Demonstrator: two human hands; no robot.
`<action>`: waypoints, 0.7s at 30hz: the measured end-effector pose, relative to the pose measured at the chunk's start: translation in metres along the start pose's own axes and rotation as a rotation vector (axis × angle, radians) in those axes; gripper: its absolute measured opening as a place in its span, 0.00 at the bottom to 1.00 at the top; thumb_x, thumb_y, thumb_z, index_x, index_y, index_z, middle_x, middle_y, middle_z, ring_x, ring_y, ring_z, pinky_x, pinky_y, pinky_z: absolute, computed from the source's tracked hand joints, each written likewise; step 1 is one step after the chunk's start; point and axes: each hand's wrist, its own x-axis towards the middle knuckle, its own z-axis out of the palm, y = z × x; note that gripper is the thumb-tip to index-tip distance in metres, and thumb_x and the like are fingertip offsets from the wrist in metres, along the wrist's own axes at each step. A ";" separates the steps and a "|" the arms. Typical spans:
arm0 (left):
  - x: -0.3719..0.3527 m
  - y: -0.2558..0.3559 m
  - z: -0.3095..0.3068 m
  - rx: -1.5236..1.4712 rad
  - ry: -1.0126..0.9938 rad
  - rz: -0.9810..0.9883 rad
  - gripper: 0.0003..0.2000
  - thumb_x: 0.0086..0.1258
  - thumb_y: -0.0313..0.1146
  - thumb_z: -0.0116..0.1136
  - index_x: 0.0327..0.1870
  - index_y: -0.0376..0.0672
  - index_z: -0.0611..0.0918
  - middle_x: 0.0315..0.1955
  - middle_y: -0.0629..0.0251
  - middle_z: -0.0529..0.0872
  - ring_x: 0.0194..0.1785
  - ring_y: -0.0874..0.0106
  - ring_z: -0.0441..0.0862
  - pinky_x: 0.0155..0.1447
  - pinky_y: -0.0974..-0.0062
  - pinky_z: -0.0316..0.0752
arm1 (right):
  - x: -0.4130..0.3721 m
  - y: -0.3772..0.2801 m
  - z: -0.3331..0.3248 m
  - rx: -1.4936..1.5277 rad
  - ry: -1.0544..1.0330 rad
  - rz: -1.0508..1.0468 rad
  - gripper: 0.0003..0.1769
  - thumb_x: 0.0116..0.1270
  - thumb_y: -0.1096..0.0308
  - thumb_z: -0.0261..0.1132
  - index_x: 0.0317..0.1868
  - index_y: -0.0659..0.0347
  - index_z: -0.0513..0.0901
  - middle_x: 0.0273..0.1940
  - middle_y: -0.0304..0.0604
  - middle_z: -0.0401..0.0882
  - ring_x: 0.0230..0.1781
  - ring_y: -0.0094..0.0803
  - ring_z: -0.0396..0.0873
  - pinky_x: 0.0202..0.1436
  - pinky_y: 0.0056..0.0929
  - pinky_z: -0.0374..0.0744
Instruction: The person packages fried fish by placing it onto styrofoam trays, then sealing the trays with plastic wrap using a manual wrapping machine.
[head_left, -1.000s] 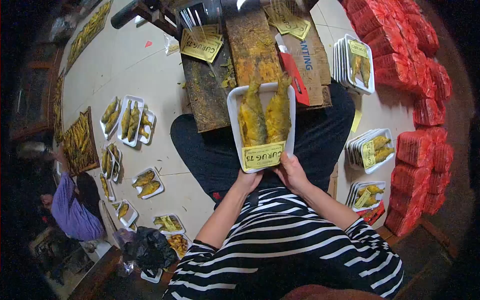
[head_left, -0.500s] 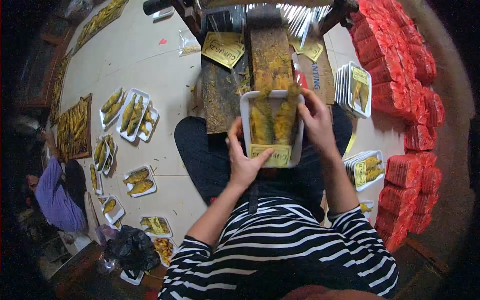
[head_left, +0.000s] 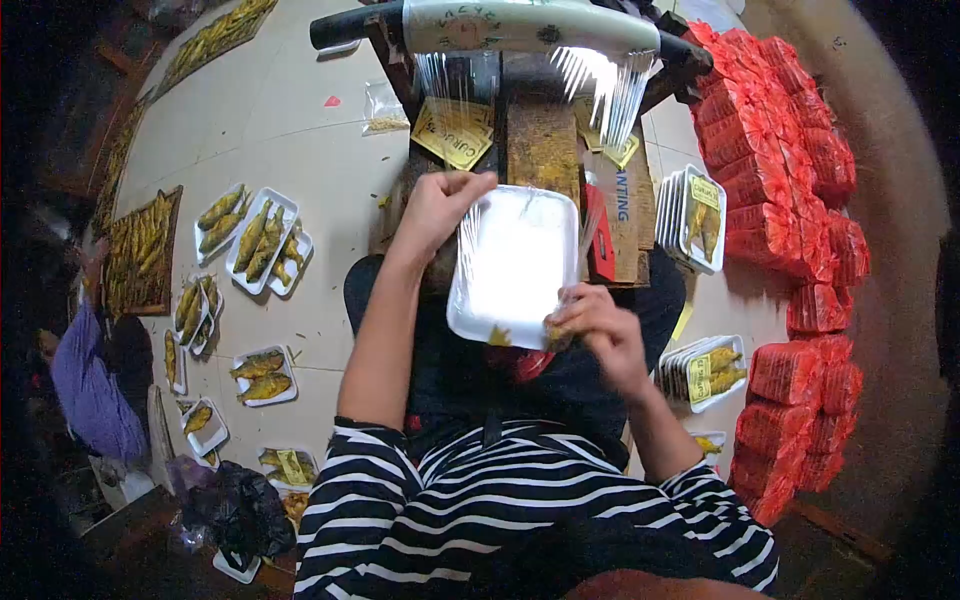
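Observation:
A white foam tray [head_left: 515, 262] is bottom side up above my lap, with clear plastic wrap [head_left: 465, 268] stretched round its sides. Yellowish fish tails [head_left: 498, 336] stick out at its near edge; the rest of the fish is hidden underneath. At the far left corner, my left hand [head_left: 440, 212] is closed with the wrap pinched in its fingers. My right hand [head_left: 605, 335] grips the near right corner of the tray, beside a fish tail. Beyond them, a roll of plastic wrap [head_left: 530, 25] lies across a frame over a stained wooden board [head_left: 542, 130].
Yellow printed labels [head_left: 452, 132] and a red object [head_left: 600, 235] lie by the board. Trays of fish [head_left: 265, 240] are spread on the left floor. Stacked wrapped trays [head_left: 692, 218] and red bundles [head_left: 745, 165] stand right. A person in purple [head_left: 95, 385] sits far left.
The tray has been turned over, so its white bottom faces up instead of the fish and label. My left hand has moved to the far corner, my right hand to the near one.

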 end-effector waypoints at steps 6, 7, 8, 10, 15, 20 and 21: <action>-0.014 -0.022 0.025 -0.288 0.136 0.064 0.11 0.58 0.27 0.60 0.41 0.37 0.77 0.35 0.67 0.79 0.38 0.81 0.74 0.42 0.84 0.70 | 0.054 0.054 -0.034 -0.381 0.426 0.190 0.13 0.56 0.76 0.55 0.43 0.65 0.75 0.36 0.47 0.76 0.41 0.39 0.74 0.49 0.34 0.71; -0.018 -0.020 0.032 -0.315 0.209 0.092 0.10 0.58 0.27 0.60 0.40 0.38 0.75 0.36 0.67 0.78 0.39 0.81 0.73 0.41 0.84 0.70 | 0.057 0.062 -0.034 -0.638 0.399 0.117 0.15 0.55 0.76 0.56 0.46 0.65 0.73 0.37 0.48 0.75 0.42 0.37 0.74 0.49 0.33 0.71; -0.019 -0.022 0.033 -0.329 0.212 0.084 0.09 0.59 0.26 0.59 0.39 0.38 0.76 0.34 0.68 0.78 0.37 0.82 0.73 0.40 0.84 0.70 | 0.058 0.070 -0.034 -0.893 0.365 0.044 0.18 0.55 0.77 0.57 0.49 0.64 0.72 0.38 0.48 0.74 0.42 0.36 0.74 0.48 0.32 0.71; -0.019 -0.034 0.036 -0.410 0.232 0.069 0.07 0.60 0.27 0.59 0.37 0.38 0.76 0.32 0.69 0.79 0.35 0.83 0.73 0.39 0.84 0.70 | 0.044 0.089 -0.042 -0.694 0.346 0.109 0.21 0.55 0.77 0.58 0.51 0.63 0.70 0.39 0.48 0.74 0.42 0.34 0.74 0.50 0.32 0.70; -0.023 -0.047 0.046 -0.767 0.276 0.038 0.05 0.62 0.29 0.59 0.33 0.38 0.77 0.27 0.73 0.78 0.32 0.84 0.73 0.38 0.86 0.69 | 0.016 0.074 -0.075 0.398 0.588 0.343 0.19 0.67 0.66 0.51 0.57 0.59 0.66 0.49 0.42 0.73 0.33 0.22 0.73 0.33 0.19 0.74; -0.036 -0.026 0.053 -0.986 0.291 0.022 0.03 0.65 0.29 0.54 0.33 0.40 0.76 0.29 0.72 0.79 0.32 0.84 0.74 0.38 0.85 0.69 | 0.097 0.000 -0.053 0.014 -0.069 0.107 0.18 0.68 0.67 0.49 0.58 0.60 0.70 0.49 0.39 0.76 0.33 0.20 0.74 0.32 0.19 0.74; -0.038 -0.022 0.056 -0.987 0.325 0.039 0.03 0.66 0.29 0.52 0.33 0.40 0.76 0.29 0.71 0.79 0.32 0.84 0.74 0.38 0.85 0.69 | 0.115 0.004 -0.040 -0.088 -0.206 -0.072 0.18 0.67 0.68 0.50 0.56 0.61 0.72 0.48 0.38 0.76 0.34 0.21 0.74 0.33 0.21 0.74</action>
